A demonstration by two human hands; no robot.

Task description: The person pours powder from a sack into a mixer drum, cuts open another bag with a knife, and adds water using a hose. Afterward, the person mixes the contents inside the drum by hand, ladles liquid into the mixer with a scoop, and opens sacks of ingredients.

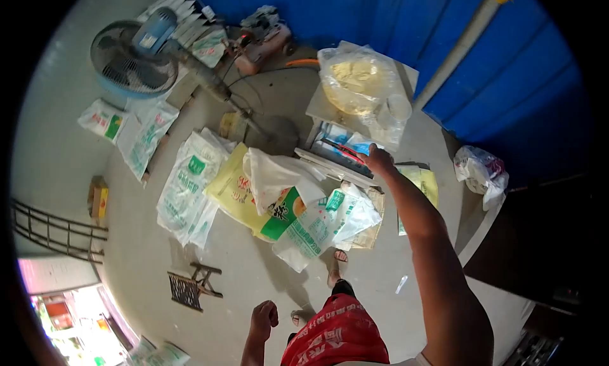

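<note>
Pale grey floor (247,271) spread out under me, scuffed and dusty. Nearest was the red apron (336,331) that I wore, with white print on it. My left hand (264,319) hung beside it, fingers curled in and closed. Beyond my left arm, a small slatted stool (184,292) stood on the floor. My right arm reached forward, and my right hand (379,159) gripped a red-and-black tool (349,153) above the open drawer (336,169), where blue-and-white packets (339,135) lay. Just left of the drawer, printed sacks (238,188) lay in an overlapping spread, yellow, green and white. Above the drawer, the table (406,76) bore a clear plastic bag (355,80) with something pale yellow in it, a clear container (394,111) beside it. Farther off to the left, a fan (130,64) leaned over in my view, and a blue wall (393,17) closed off the back.
</note>
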